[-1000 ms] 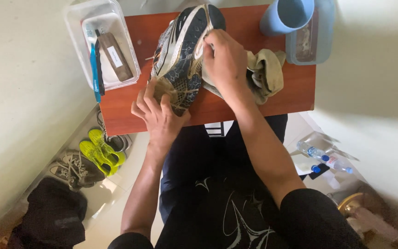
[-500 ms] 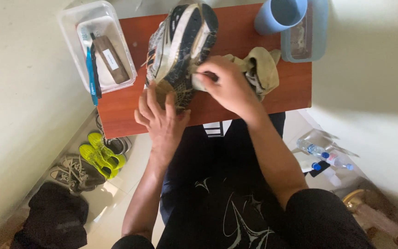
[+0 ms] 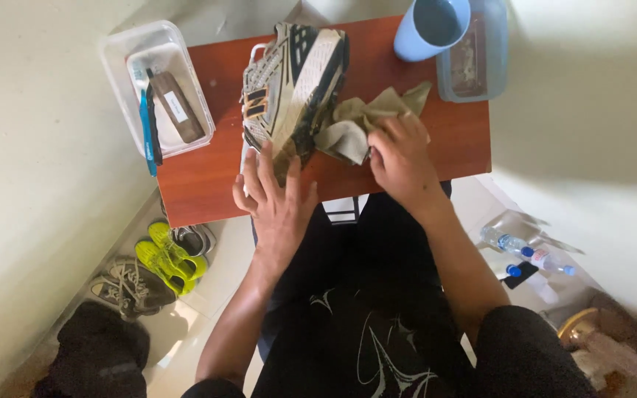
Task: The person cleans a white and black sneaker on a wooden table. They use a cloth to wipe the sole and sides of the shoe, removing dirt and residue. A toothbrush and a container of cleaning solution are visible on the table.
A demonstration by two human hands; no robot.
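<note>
A worn sports shoe lies sole-up and tilted on a small reddish-brown table. My left hand rests against the shoe's near end, fingers spread, steadying it. My right hand presses down on a crumpled beige cloth that lies on the table just right of the shoe and touches its side.
A clear plastic tray with a brown brush and a blue toothbrush overhangs the table's left end. A light blue cup and a blue-grey container stand at the far right. Shoes and a water bottle lie on the floor.
My right hand has moved off the shoe's sole, down and to the right onto the cloth on the table. The shoe now leans more on its side.
</note>
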